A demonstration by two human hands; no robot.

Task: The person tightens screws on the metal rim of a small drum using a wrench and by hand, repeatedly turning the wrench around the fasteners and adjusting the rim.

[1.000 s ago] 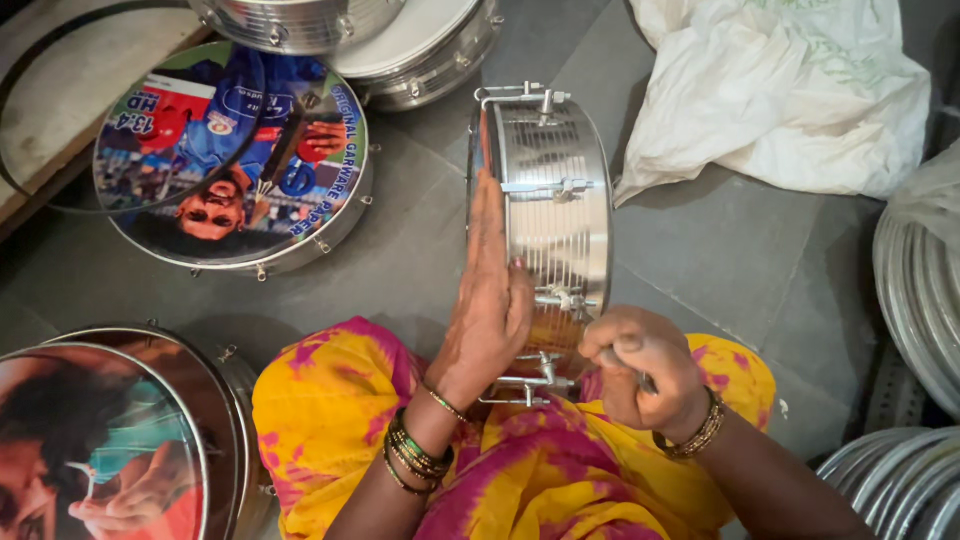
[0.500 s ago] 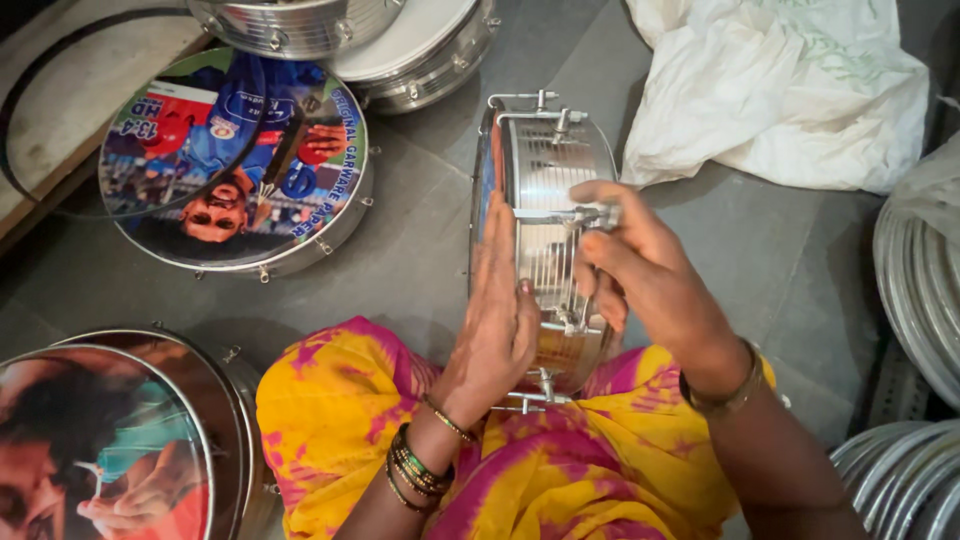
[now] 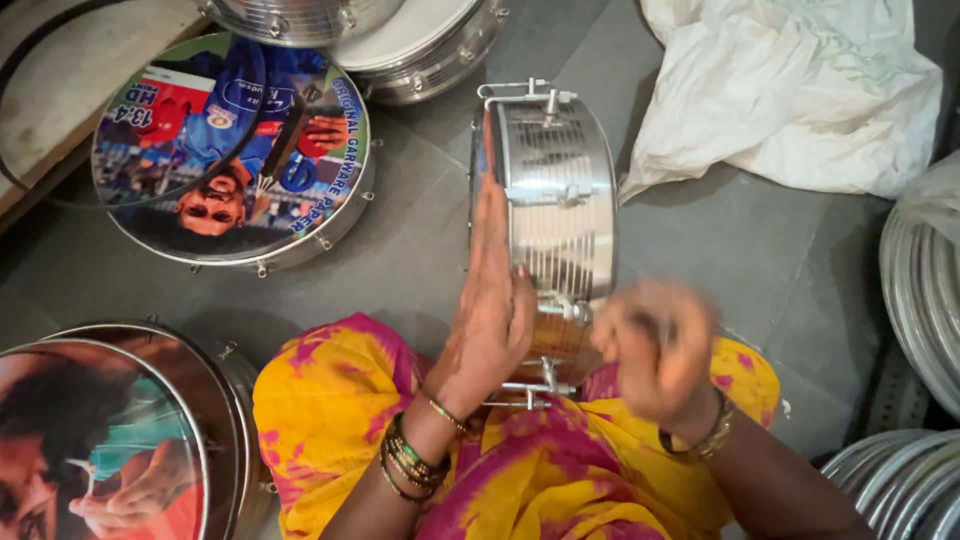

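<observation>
A shiny metal drum (image 3: 560,220) stands on its edge between my knees, on my yellow and pink clothing (image 3: 330,420). Tension rods and hooks stick out at its top and bottom. My left hand (image 3: 492,310) lies flat against the drum's left face, with the thumb over the rim. My right hand (image 3: 655,350) is blurred by motion, just right of the drum's lower side. Its fingers are curled, and I cannot tell whether it holds anything.
A finished drum with a printed picture face (image 3: 230,150) lies on the grey floor at upper left, another (image 3: 100,440) at lower left. More metal drums (image 3: 400,40) sit at the top. A white sack (image 3: 790,90) lies at upper right, stacked metal hoops (image 3: 920,290) at right.
My right hand reached up to the drum's side, then dropped back towards my lap, where it is now blurred. My left hand stayed against the drum's face.
</observation>
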